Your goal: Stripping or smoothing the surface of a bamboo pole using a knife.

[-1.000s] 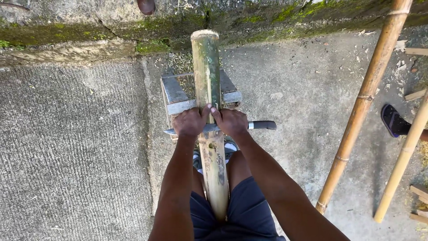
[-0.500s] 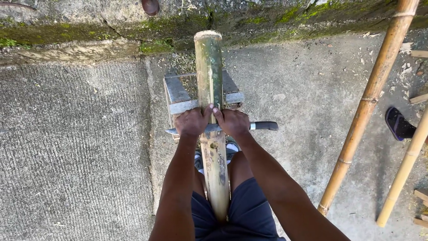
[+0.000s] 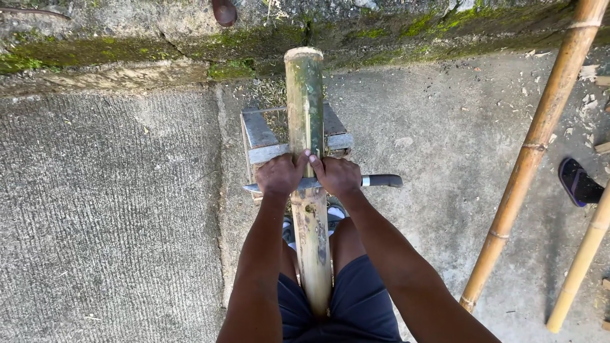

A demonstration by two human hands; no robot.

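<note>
A thick green bamboo pole [image 3: 305, 108] runs from between my thighs out over a small wooden stool [image 3: 262, 136] toward a mossy wall. Across the pole lies a long knife [image 3: 381, 181], black handle sticking out right and blade tip showing left. My left hand [image 3: 279, 174] presses down on the blade on the pole's left side. On the right side my right hand [image 3: 338, 176] grips the knife near the handle. The two hands almost touch above the pole. The blade's middle is hidden beneath them.
Two yellow bamboo poles [image 3: 540, 140] [image 3: 581, 267] lie slanted on the concrete at right, with a dark sandal [image 3: 575, 184] between them and wood chips scattered about. A mossy stone wall [image 3: 127, 44] runs along the top. Rough concrete [image 3: 108, 222] spreads left.
The view has shifted slightly. Both hands stay on the knife across the pole, with almost no visible movement.
</note>
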